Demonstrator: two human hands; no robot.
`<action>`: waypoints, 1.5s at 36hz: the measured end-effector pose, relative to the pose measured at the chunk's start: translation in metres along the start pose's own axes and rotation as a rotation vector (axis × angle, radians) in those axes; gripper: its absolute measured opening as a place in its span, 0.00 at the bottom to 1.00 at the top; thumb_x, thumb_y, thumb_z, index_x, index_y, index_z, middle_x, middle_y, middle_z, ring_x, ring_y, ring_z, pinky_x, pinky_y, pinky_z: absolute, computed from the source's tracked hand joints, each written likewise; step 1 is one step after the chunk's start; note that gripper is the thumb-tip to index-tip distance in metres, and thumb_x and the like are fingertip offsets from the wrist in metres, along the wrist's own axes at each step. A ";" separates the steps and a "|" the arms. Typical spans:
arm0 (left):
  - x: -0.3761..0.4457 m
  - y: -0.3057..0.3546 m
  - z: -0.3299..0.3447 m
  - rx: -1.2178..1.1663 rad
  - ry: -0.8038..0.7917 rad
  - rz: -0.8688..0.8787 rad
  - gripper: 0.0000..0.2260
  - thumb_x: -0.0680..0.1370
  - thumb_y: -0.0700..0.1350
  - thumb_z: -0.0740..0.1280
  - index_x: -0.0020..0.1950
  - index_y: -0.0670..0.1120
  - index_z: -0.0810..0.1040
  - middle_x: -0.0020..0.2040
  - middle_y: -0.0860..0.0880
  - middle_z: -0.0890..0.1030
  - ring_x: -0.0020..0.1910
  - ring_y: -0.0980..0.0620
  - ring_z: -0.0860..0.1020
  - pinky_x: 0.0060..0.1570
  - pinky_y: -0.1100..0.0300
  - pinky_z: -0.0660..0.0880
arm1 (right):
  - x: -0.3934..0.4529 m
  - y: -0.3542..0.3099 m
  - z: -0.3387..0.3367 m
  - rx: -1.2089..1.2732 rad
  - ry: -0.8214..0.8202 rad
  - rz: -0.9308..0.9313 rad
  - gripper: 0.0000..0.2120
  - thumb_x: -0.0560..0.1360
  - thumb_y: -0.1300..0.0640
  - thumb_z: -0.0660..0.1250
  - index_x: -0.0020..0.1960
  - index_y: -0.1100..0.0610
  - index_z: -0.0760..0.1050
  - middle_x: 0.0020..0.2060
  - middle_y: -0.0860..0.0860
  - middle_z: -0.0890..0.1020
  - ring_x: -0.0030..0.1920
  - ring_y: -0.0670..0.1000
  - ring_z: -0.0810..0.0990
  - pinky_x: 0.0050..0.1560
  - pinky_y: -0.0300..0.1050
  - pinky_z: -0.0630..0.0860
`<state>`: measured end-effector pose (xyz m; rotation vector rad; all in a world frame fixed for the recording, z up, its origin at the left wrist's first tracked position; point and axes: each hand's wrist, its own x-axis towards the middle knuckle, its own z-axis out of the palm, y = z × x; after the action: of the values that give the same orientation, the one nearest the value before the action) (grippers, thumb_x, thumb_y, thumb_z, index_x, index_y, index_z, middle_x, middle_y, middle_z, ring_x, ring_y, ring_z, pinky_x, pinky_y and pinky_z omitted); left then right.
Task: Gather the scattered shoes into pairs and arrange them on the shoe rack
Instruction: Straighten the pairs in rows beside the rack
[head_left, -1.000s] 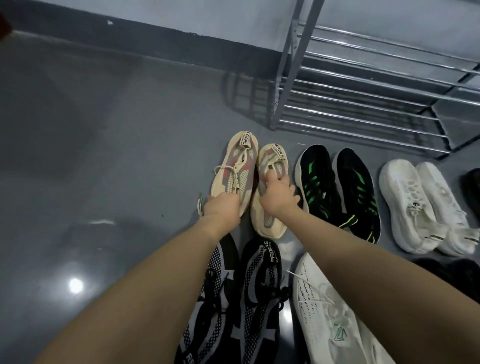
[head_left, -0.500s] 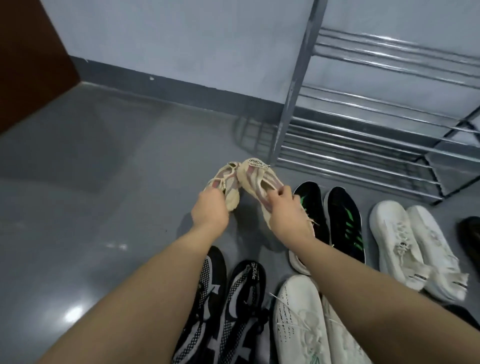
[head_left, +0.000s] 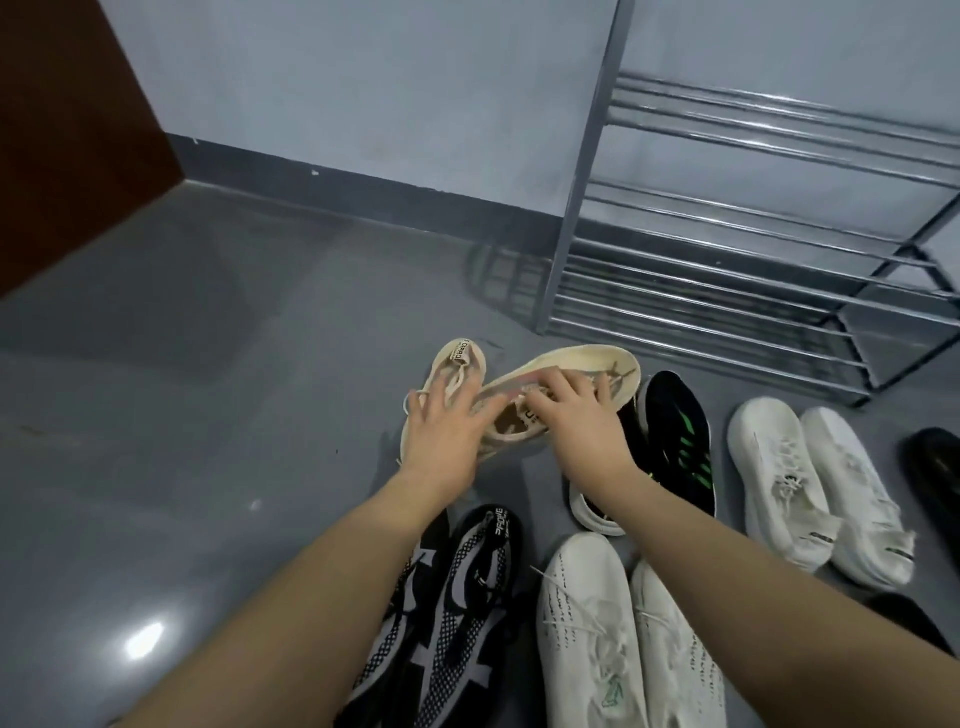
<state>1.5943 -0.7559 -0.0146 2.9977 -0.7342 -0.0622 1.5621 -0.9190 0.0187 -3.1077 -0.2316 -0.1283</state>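
- Grey glossy floor (head_left: 218, 415) is carrying every shoe, beside a metal shoe rack (head_left: 727, 291).
- Right hand (head_left: 582, 421) is curling its fingers over a tilted beige sneaker (head_left: 566, 374).
- Left hand (head_left: 441, 431), fingers spread, is resting on the other beige sneaker (head_left: 457, 364).
- Black-and-green sneakers (head_left: 675, 441), white sneakers (head_left: 810, 483) and black-and-white knit sneakers (head_left: 467, 597) are lying nearby.

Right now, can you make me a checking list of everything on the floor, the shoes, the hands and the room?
Surface: glossy grey floor.
Job's things: two beige shoes in the hands, one lying across the other; metal shoe rack, its visible shelves bare.
Clutter: black-and-green pair, white pair, black-and-white knit pair, white pair with speckles, dark shoe at the right edge.
Hands: left hand spread open on the shoes; right hand gripping the upper shoe.
Cables: nothing seen.
Surroundings: pale wall, brown door.
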 end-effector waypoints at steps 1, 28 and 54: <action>0.000 -0.001 -0.003 -0.068 -0.011 -0.038 0.32 0.76 0.52 0.67 0.74 0.60 0.52 0.77 0.51 0.45 0.75 0.37 0.46 0.70 0.36 0.52 | 0.001 0.000 -0.003 0.005 -0.002 0.009 0.16 0.76 0.62 0.60 0.63 0.52 0.71 0.68 0.53 0.66 0.71 0.57 0.59 0.71 0.68 0.49; -0.011 -0.069 0.004 -0.028 0.089 -0.386 0.09 0.79 0.48 0.62 0.56 0.47 0.74 0.63 0.47 0.68 0.56 0.41 0.71 0.51 0.50 0.67 | 0.043 -0.040 0.044 0.489 -0.067 0.373 0.16 0.79 0.54 0.60 0.66 0.56 0.67 0.62 0.54 0.69 0.60 0.56 0.71 0.48 0.48 0.70; -0.014 -0.083 0.040 -0.249 0.191 -0.702 0.07 0.78 0.38 0.61 0.53 0.47 0.73 0.62 0.45 0.67 0.57 0.40 0.67 0.53 0.49 0.62 | 0.056 -0.063 0.067 0.388 -0.003 0.534 0.23 0.74 0.66 0.57 0.66 0.50 0.66 0.57 0.56 0.68 0.41 0.58 0.71 0.57 0.54 0.70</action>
<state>1.6175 -0.6779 -0.0589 2.8020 0.3346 0.0957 1.6131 -0.8471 -0.0419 -2.6676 0.5086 -0.0563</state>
